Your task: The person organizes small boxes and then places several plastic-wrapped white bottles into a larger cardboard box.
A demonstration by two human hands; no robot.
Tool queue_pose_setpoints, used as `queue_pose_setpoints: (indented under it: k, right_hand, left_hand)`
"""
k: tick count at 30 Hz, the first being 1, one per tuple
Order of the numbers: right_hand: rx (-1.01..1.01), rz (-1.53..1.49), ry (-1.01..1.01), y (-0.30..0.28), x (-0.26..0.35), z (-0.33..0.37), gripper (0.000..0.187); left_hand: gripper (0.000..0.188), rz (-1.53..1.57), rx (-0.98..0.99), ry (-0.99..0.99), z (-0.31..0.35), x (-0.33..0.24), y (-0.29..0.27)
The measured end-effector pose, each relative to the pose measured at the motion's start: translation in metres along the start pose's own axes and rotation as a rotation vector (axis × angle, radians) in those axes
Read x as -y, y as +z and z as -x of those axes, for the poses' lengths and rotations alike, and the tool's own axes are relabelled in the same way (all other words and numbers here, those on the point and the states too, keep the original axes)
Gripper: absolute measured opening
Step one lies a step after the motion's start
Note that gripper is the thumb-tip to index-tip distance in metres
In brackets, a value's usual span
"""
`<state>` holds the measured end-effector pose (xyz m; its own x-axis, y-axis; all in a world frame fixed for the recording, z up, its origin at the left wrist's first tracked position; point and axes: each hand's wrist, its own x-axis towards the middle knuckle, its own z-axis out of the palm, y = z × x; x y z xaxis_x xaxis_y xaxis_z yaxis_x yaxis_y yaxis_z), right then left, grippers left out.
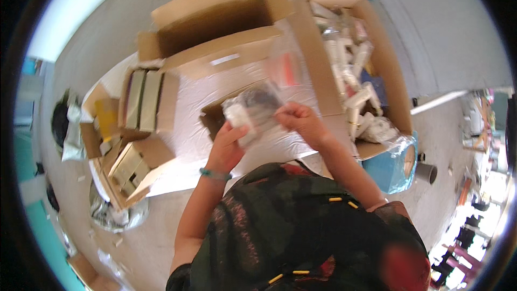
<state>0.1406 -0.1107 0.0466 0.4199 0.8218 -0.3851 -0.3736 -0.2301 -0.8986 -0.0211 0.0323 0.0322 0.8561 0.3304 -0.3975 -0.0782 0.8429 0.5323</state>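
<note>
Over the middle of the table I hold a clear plastic bag (262,105) with both hands. My left hand (227,145) is closed round a white wrapped piece (240,121) at the bag's left end. The fingers of my right hand (301,123) pinch the bag's right edge. Something dark shows through the plastic, too blurred to name. Just beyond my hands is a smeared clear sheet with a red-orange patch (290,69). A small open cardboard box (214,117) lies behind my left hand, partly hidden by the bag.
A large open carton (221,48) stands at the far side. To the right, a long carton (309,59) holds several white wrapped pieces, beside a blue plastic-covered bin (390,172). At left are a box of upright packs (168,99) and an open carton (94,143).
</note>
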Motion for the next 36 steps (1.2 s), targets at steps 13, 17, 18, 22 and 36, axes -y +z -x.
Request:
queue_pose_setpoints:
  k: [13, 17, 18, 22, 36]
  right_hand:
    - [-0.067, -0.213, 0.022, 0.047, -0.002, -0.018, 0.014]
    - [-0.046, -0.208, -0.006, 0.055, -0.006, -0.020, 0.014]
    - [-0.047, -0.163, -0.005, 0.056, -0.007, -0.021, 0.014]
    - [-0.031, 0.023, -0.011, 0.060, -0.009, -0.026, 0.012]
    - [0.007, 0.755, -0.640, 0.127, 0.024, 0.001, 0.029]
  left_hand:
    - [0.049, 0.089, 0.081, 0.082, 0.025, -0.036, -0.024]
    - [0.047, 0.154, 0.107, 0.074, 0.028, -0.041, -0.025]
    - [0.046, 0.160, 0.116, 0.072, 0.028, -0.042, -0.025]
    - [0.041, 0.173, 0.184, 0.050, 0.031, -0.040, -0.029]
    - [0.031, 0.078, 0.022, 0.213, 0.047, -0.040, -0.041]
